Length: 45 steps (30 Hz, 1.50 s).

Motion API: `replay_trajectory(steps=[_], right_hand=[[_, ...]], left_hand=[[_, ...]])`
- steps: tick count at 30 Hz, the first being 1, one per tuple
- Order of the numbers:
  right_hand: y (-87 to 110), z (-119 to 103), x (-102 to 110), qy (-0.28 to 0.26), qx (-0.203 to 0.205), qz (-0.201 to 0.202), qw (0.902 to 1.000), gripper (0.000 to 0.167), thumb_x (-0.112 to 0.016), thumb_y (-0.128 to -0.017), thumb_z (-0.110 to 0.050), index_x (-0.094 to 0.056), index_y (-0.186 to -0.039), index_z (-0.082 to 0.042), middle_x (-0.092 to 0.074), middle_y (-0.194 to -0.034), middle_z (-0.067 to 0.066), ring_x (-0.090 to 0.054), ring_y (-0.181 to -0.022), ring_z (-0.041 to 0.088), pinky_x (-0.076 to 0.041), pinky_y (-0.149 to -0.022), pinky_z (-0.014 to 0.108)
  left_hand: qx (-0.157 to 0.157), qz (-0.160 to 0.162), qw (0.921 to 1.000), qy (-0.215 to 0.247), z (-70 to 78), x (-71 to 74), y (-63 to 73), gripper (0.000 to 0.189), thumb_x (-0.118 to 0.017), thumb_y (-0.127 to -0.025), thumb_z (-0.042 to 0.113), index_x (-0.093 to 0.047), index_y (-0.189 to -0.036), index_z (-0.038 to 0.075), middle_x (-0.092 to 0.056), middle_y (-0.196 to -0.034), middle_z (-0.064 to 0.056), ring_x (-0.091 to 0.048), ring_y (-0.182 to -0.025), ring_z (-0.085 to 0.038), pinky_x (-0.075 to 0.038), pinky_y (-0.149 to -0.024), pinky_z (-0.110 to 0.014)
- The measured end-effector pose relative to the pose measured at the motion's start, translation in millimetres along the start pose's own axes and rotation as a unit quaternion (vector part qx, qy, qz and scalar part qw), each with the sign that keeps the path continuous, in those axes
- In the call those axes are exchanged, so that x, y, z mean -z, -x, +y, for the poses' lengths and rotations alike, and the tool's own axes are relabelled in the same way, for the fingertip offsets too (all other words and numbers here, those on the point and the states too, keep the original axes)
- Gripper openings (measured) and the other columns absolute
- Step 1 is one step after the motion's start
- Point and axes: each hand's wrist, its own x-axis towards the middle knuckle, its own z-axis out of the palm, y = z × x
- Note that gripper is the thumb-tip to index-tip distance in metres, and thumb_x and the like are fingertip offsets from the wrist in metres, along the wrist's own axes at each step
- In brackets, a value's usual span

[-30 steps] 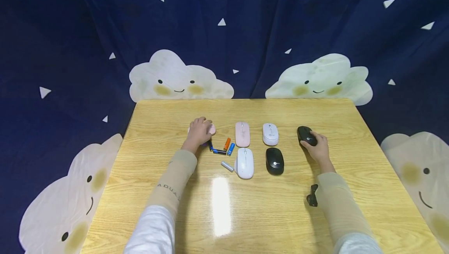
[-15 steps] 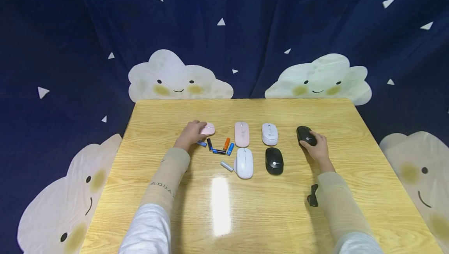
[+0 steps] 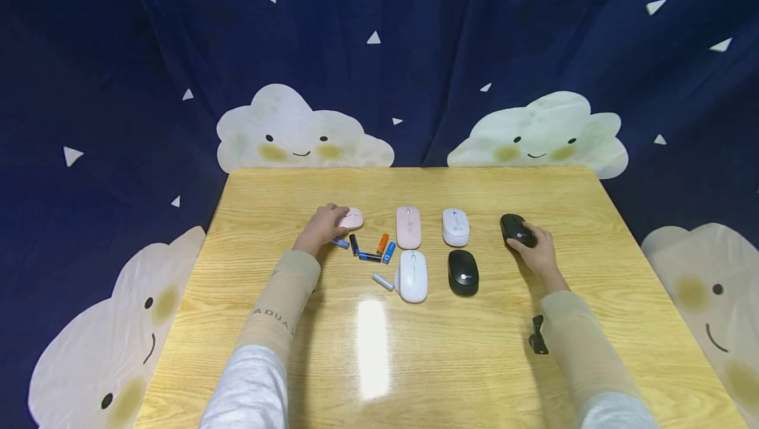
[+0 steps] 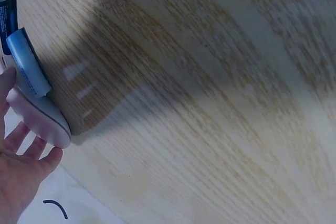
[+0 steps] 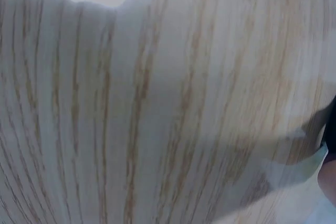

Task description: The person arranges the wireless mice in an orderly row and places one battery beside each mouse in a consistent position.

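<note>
Left hand (image 3: 321,227): fingers pinch leftmost pink mouse (image 3: 354,219), near blue battery (image 3: 340,243)
Right hand (image 3: 541,250): fingers pinch rightmost black mouse (image 3: 513,227)

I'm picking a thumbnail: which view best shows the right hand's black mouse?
Head view: most of the black mouse shows, the right hand covering part. Right wrist shows only a dark sliver; left wrist, nothing of it.

Head camera: from above, toward far edge of table (image 3: 462,363). Wrist cameras: close; left and head share pink mouse (image 3: 354,219).
</note>
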Motion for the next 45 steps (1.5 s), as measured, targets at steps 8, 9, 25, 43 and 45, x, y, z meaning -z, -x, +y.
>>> replay_trajectory(steps=[8,9,25,43,45], right_hand=[[-1.6,3.0,-0.6,-0.007,0.001,0.003,1.0,0.072,-0.06,-0.088,-0.032,-0.024,-0.144,-0.004,-0.013,-0.142,0.029,-0.023,-0.125,0.05,-0.025,-0.101,0.057],[-2.1,3.4,-0.8,-0.007,0.002,0.003,1.0,0.073,-0.06,-0.088,-0.032,-0.024,-0.144,-0.003,-0.013,-0.142,0.03,-0.023,-0.125,0.05,-0.025,-0.101,0.057],[-1.0,1.7,-0.7,-0.012,0.004,0.004,0.9999,0.073,-0.06,-0.087,-0.032,-0.024,-0.143,-0.003,-0.013,-0.142,0.03,-0.023,-0.126,0.05,-0.024,-0.101,0.057],[-2.8,4.3,-0.9,-0.005,0.002,0.009,0.9999,0.071,-0.06,-0.087,-0.03,-0.025,-0.143,-0.003,-0.013,-0.142,0.03,-0.02,-0.127,0.05,-0.022,-0.103,0.056],[-3.0,4.4,-1.1,-0.004,0.003,0.01,0.9999,0.071,-0.06,-0.088,-0.029,-0.025,-0.143,-0.003,-0.013,-0.142,0.03,-0.02,-0.127,0.05,-0.022,-0.103,0.056]], left_hand=[[-0.006,0.014,0.9999,-0.001,0.4,-1.2,2.6,0.054,-0.063,-0.086,0.023,-0.045,-0.135,0.008,-0.044,-0.131,-0.019,-0.041,-0.116,-0.038,-0.034,-0.099,-0.047],[-0.005,0.017,0.9998,0.001,0.6,-1.4,2.8,0.054,-0.064,-0.086,0.023,-0.045,-0.134,0.008,-0.045,-0.13,-0.019,-0.041,-0.116,-0.038,-0.034,-0.098,-0.047],[-0.015,0.11,0.9933,-0.033,13.1,-4.1,1.8,0.059,-0.067,-0.082,0.031,-0.046,-0.133,0.008,-0.048,-0.126,-0.019,-0.045,-0.11,-0.037,-0.038,-0.094,-0.049],[-0.057,0.121,0.9898,0.051,83.5,-21.7,-7.9,0.062,-0.075,-0.07,0.033,-0.055,-0.116,-0.004,-0.052,-0.102,-0.014,-0.052,-0.088,-0.026,-0.047,-0.082,-0.035],[-0.063,0.112,0.9902,0.054,94.6,-24.2,-7.8,0.062,-0.074,-0.071,0.035,-0.054,-0.116,-0.004,-0.052,-0.102,-0.014,-0.053,-0.088,-0.026,-0.047,-0.082,-0.034]])
